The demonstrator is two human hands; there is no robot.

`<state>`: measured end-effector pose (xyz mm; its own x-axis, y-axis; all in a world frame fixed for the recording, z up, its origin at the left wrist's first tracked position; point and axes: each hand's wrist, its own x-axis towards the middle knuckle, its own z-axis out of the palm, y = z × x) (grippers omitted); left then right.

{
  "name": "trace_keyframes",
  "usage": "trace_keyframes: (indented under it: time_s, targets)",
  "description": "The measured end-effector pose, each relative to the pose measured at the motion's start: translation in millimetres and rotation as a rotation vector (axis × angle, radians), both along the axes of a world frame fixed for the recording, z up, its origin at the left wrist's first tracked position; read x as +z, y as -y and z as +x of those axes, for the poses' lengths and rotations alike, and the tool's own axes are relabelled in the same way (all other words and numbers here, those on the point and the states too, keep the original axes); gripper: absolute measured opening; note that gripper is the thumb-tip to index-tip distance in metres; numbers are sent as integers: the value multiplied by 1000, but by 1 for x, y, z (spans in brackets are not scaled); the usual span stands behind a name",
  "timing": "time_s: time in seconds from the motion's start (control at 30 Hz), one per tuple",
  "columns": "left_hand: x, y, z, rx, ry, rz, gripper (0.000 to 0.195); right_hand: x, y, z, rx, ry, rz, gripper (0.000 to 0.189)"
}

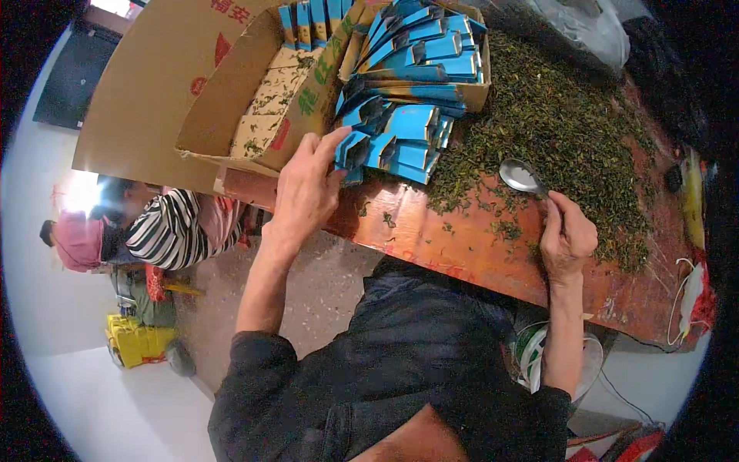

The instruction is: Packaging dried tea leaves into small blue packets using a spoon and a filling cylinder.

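My left hand (309, 182) is at the near left end of a group of open blue foil-lined packets (410, 124) on the table. Its thumb and forefinger lie on either side of the nearest packet (352, 151); whether they grip it is unclear. My right hand (568, 234) holds a metal spoon (521, 176) by its handle. The spoon's bowl lies over the near edge of a wide heap of dark green dried leaves (548, 110), which look like tea. Only a bright reflection shows in the bowl.
A cardboard box (211, 136) at left holds upright blue packets (312, 23) and scattered leaves. Another carton (482, 95) is packed with blue packets. Clear plastic (594, 29) borders the heap. The wooden table's edge (462, 271) runs before me. A bucket (592, 361) stands below; people (173, 228) are at left.
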<state>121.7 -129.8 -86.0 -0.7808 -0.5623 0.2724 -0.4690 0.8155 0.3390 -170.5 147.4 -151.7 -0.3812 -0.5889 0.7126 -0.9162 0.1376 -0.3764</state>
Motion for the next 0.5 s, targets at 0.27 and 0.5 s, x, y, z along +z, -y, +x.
trace_keyframes:
  time_s: [0.27, 0.5]
  targets:
    - [13, 17, -16, -152, 170, 0, 71, 0, 1, 1, 0, 2, -26, 17]
    - [12, 25, -23, -205, 229, 9, 62, -1, 2, -1, 0, -6, -52, 16]
